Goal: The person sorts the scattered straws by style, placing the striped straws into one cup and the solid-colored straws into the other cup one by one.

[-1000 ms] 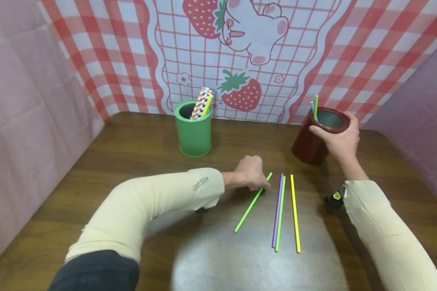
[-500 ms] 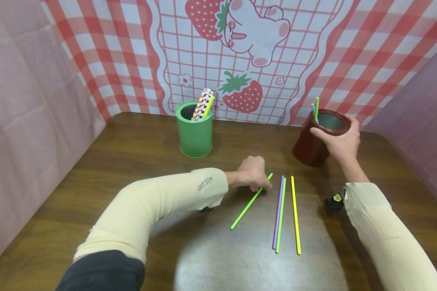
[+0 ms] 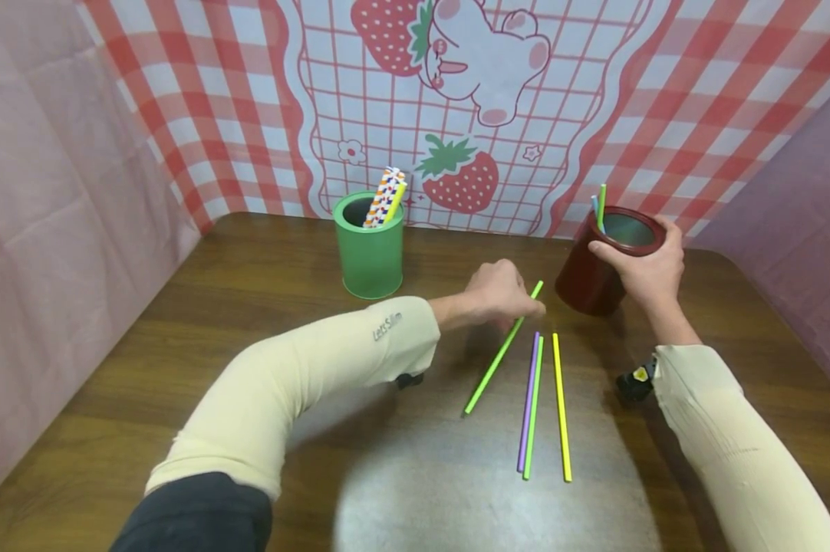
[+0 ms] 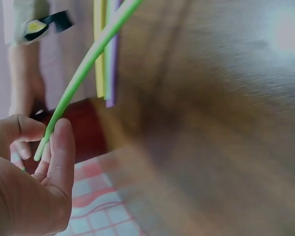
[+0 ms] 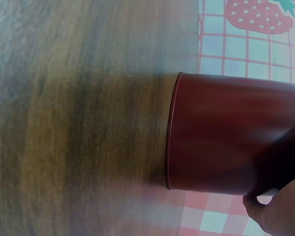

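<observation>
In the head view my left hand pinches a green straw near its far end. The left wrist view shows the straw between thumb and fingertips, slanting up across the picture. My right hand grips the dark red canister around its upper part, thumb on the near side. A green straw and a light blue one stick out of that canister. The right wrist view shows the canister's side with my right hand at its edge.
On the table lie a purple straw, another green straw beside it, and a yellow straw. A green canister at the back left holds patterned straws and a yellow one. A checked cloth hangs behind.
My left hand has moved away from me and to the right, raising the pinched green straw off the table. My right hand stays on the dark red canister.
</observation>
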Available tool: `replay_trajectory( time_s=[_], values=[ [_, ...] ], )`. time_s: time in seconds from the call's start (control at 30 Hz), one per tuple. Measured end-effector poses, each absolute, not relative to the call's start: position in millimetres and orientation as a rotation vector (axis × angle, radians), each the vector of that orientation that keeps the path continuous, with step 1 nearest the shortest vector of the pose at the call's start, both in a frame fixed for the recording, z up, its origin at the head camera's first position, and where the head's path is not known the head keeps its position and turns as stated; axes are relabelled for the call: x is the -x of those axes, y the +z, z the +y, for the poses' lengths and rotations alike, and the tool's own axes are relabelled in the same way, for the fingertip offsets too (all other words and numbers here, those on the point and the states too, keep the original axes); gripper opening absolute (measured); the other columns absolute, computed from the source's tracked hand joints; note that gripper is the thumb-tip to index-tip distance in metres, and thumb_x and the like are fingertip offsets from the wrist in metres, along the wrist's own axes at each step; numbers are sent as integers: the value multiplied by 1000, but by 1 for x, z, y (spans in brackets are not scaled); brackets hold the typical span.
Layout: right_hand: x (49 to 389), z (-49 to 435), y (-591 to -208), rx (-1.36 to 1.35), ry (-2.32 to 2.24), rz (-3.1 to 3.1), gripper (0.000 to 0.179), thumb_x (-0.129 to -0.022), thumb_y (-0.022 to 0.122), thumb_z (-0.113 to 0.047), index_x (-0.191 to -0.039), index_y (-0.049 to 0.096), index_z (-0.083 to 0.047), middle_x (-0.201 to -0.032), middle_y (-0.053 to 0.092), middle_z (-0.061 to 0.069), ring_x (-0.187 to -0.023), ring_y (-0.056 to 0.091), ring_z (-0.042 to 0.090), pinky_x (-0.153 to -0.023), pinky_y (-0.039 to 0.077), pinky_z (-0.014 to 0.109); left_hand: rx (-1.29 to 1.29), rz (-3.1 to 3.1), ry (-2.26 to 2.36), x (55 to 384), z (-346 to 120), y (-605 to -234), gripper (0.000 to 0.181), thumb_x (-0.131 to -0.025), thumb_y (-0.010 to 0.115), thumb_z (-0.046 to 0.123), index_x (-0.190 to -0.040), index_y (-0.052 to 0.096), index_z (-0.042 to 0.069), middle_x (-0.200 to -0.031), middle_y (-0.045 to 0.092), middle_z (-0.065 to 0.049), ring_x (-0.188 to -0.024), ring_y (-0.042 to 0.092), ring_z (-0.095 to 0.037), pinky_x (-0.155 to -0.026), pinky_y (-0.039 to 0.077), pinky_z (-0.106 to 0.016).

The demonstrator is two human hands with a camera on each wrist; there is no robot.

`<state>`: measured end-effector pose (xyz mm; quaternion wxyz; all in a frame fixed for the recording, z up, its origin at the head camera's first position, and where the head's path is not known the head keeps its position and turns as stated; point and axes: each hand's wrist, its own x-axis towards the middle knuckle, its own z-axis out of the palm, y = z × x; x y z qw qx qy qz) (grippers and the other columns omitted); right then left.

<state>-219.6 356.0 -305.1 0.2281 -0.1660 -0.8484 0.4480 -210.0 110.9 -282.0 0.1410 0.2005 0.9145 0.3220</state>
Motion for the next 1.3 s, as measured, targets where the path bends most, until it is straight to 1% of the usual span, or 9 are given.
replay_trajectory(
  time_s=[0.13,0.27,0.37,0.5,0.73,0.83,1.07,1.2,1.3],
  values=[
    [219,357,-306,456,1233,-2332,94,-76,74,-54,-149,23,-26,-151,31,7,-134,34,24,-108,36,45,-553,2600,1118,216,114,-264,20,-81,72,29,-71,69,13,-57,66,2,-51,66,-13,-54,53,-20],
    [219,358,-308,457,1231,-2331,94,-76,75,-53,-149,22,-25,-151,31,6,-134,34,23,-108,36,44,-574,2563,1293,222,117,-250,25,-85,69,27,-67,57,13,-58,63,1,-51,66,-12,-51,52,-20],
    [220,360,-309,465,1225,-2336,95,-75,76,-52,-149,22,-25,-151,31,6,-133,34,22,-107,37,42,-592,2551,1388,227,119,-241,26,-86,67,25,-68,53,13,-61,63,0,-51,66,-12,-51,52,-22],
    [220,360,-309,476,1218,-2335,95,-75,76,-52,-149,22,-25,-150,32,5,-132,35,21,-107,37,42,-590,2559,1479,231,123,-230,22,-88,66,27,-75,54,14,-67,65,1,-54,66,-13,-52,49,-23],
    [220,361,-310,475,1205,-2327,95,-76,76,-52,-149,23,-23,-150,33,5,-132,35,21,-107,37,41,-617,2577,1585,235,131,-212,19,-90,64,28,-82,52,16,-67,63,0,-54,64,-8,-48,44,-22],
    [221,361,-310,472,1204,-2323,95,-75,76,-52,-149,23,-23,-149,34,5,-132,36,22,-107,37,41,-626,2580,1618,236,135,-206,17,-91,63,28,-85,52,16,-69,64,1,-55,63,-8,-49,44,-23],
    [222,359,-308,476,1203,-2320,97,-73,77,-52,-149,24,-22,-149,35,5,-131,37,22,-107,37,41,-603,2627,1727,239,143,-194,16,-88,64,29,-84,53,19,-72,65,7,-56,57,-7,-49,43,-22],
    [222,357,-307,466,1210,-2317,96,-74,77,-52,-148,24,-22,-149,35,6,-131,37,23,-107,37,41,-599,2628,1815,240,145,-188,14,-89,63,30,-85,55,20,-74,64,9,-61,56,-6,-53,43,-21],
    [221,356,-306,464,1196,-2306,97,-72,79,-51,-148,26,-21,-147,37,6,-129,39,21,-105,39,40,-561,2621,1869,241,147,-184,13,-89,64,31,-87,56,21,-76,64,12,-66,58,-2,-55,44,-19]
  ],
)
